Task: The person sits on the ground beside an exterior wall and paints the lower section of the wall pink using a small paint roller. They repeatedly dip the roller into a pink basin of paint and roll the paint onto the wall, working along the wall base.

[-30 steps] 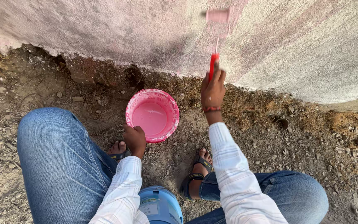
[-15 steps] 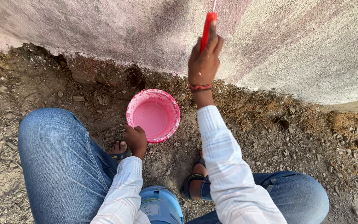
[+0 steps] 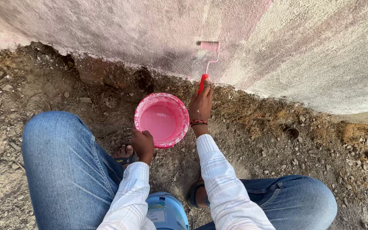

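My right hand (image 3: 201, 105) grips the red handle of a small paint roller (image 3: 209, 47), whose pink-wet sleeve presses against the rough wall (image 3: 311, 51) low down. My left hand (image 3: 142, 145) holds the near rim of a pink bucket (image 3: 143, 114) filled with pink paint, standing on the dirt between my knees and the wall. The wall around the roller carries a thin pinkish coat; farther right it is bare grey.
I squat on stony soil (image 3: 303, 140) in blue jeans and sandals. A light blue tub (image 3: 167, 211) sits between my feet. A crumbling gap (image 3: 107, 72) runs along the wall's base, with dry grass beside it.
My right hand has dropped from high on the wall to low beside the bucket, pulling the roller down the wall. My left hand stays on the bucket rim.
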`<state>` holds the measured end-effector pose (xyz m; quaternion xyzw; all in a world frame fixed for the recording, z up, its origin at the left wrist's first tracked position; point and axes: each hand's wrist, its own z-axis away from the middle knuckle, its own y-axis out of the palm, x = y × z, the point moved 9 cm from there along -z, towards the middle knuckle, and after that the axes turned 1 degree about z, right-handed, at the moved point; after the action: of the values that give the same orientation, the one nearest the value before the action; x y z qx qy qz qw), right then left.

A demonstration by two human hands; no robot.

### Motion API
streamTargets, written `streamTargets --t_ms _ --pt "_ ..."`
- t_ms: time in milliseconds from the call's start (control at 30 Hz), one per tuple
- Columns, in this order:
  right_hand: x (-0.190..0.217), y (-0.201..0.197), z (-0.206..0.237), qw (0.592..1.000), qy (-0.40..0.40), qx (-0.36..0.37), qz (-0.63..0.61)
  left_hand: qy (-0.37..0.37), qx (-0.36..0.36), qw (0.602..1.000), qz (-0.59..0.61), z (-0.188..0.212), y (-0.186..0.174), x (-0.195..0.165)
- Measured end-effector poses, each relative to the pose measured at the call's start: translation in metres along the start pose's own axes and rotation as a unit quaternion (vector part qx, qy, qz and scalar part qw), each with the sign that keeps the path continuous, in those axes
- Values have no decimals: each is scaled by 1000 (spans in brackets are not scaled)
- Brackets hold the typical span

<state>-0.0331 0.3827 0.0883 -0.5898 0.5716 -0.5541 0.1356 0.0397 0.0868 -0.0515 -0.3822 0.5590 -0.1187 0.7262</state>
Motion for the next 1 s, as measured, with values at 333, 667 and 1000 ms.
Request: streamTargets --t_ms 333,667,1000 --pt "38 -22 -50 992 -46 -96 -64 0 -6 1000 1 1 -3 -4" --pt "-20 15 17 999 25 35 2 -6 -15 1000 5 1 -7 -6" --pt "45 -80 -34 955 -49 -230 -183 -7 -14 1000 7 0 -5 -3"
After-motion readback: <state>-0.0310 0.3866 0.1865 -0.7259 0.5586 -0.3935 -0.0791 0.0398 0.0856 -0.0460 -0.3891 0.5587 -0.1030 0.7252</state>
